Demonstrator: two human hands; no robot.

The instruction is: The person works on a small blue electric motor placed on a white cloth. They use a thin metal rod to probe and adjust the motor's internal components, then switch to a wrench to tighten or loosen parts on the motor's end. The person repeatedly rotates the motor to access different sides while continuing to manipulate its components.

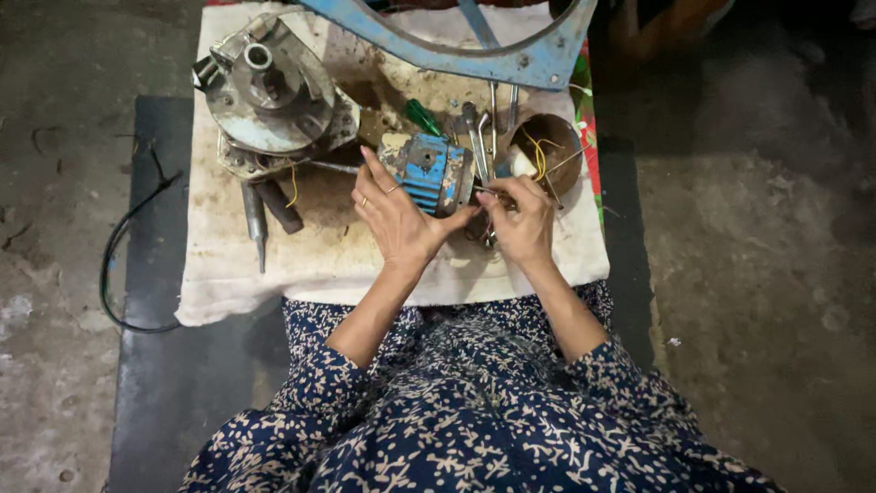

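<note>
My left hand (397, 215) rests against a small blue finned motor housing (429, 172) that sits on a stained white cloth (274, 265), with the thumb pressed to its lower edge and the fingers spread along its left side. Just right of the housing, my right hand (522, 215) has its fingers pinched on thin wires (488, 194) coming off that part. Which strand the fingers hold is too small to tell.
A grey metal motor casing (269, 91) lies at the cloth's back left with a dark rod (255, 224) beside it. Wrenches (484, 137), a green-handled screwdriver (422, 117) and a brown bowl with yellow wires (543, 151) sit behind the hands. A blue metal frame (511, 55) arches across the top. A black cable (119, 246) curls on the floor at left.
</note>
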